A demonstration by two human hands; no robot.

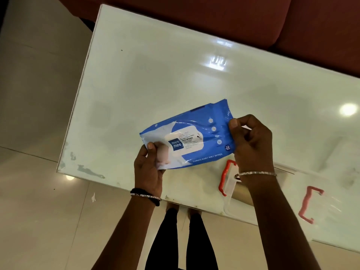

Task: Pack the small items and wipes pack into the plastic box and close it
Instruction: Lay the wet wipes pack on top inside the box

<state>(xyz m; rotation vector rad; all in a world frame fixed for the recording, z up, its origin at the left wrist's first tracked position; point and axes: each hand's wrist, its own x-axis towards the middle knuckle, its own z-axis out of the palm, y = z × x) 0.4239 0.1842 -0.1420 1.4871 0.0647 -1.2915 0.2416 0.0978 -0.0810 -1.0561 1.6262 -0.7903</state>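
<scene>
A blue and white wipes pack (196,131) is held flat above the white table, label up. My left hand (149,168) pinches its near left corner. My right hand (251,143) grips its right end. Below and right of the pack lies the clear plastic box (288,193) with red clip handles, one (226,176) on its left side and one (309,205) further right. My right forearm crosses over the box and hides part of it. No small items show.
The glossy white table (175,75) has its near edge running from lower left to right. A dark red sofa (253,20) stands behind it. Pale tiled floor (39,114) lies to the left, and my legs show below the table edge.
</scene>
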